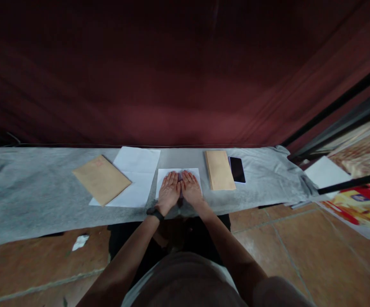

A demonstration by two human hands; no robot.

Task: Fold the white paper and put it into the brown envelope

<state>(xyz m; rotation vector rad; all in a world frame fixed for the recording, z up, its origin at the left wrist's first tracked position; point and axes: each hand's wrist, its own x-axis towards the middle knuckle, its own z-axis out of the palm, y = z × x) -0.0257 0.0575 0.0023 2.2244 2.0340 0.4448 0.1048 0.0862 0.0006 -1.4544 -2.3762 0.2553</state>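
Note:
A white sheet of paper (162, 174), seemingly folded, lies flat on the cloth-covered bench in front of me. My left hand (169, 189) rests on it palm down, fingers stretched out. Beside it, my right hand (190, 186) also lies flat on the paper, the two hands nearly touching at the thumbs. Much of the sheet's near part is hidden beneath them. Neither hand grips anything. To the right is a stack of brown envelopes (220, 170). On the left, a single brown envelope (102, 180) overlaps larger white sheets with a crease (140, 179).
A smartphone (237, 169) lies right of the envelope stack. Grey cloth (44, 192) covers the long narrow bench. A dark red wall (185, 85) rises behind it. Metal bars, a white sheet (327, 172) and a colourful box (360, 207) are at far right.

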